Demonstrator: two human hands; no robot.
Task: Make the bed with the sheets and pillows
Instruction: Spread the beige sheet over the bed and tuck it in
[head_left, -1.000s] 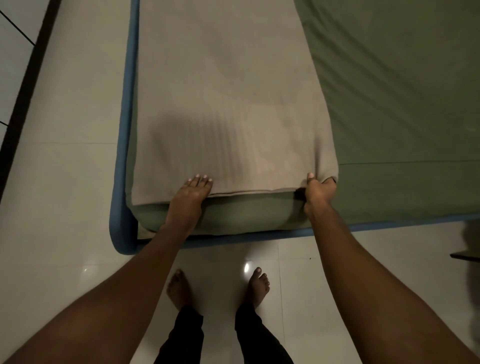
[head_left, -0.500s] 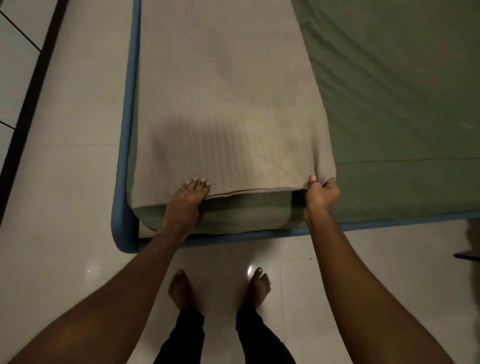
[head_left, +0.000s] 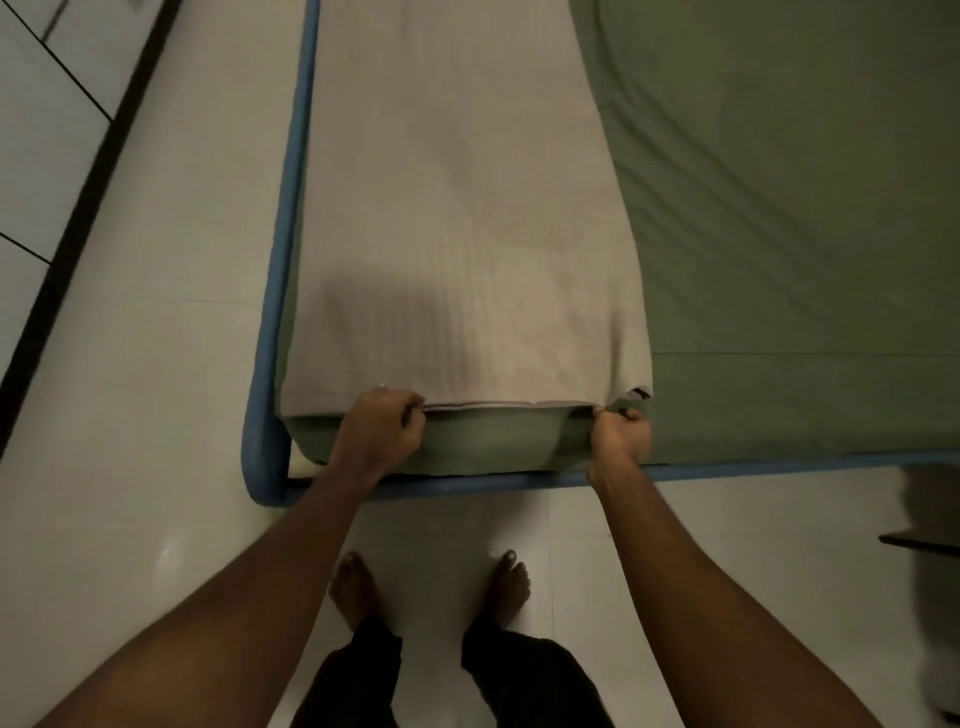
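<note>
Sheet (head_left: 457, 234) hem in left grip (head_left: 382, 423) and right grip (head_left: 621, 434), cloth beyond.

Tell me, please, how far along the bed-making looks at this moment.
Done: the green sheet covers the mattress, fairly smooth. In hand: the left hand and right hand each grip the near edge of the beige sheet, which lies folded in a strip along the bed's left side. Left: spreading it across the bed and adding pillows, none in view.
</note>
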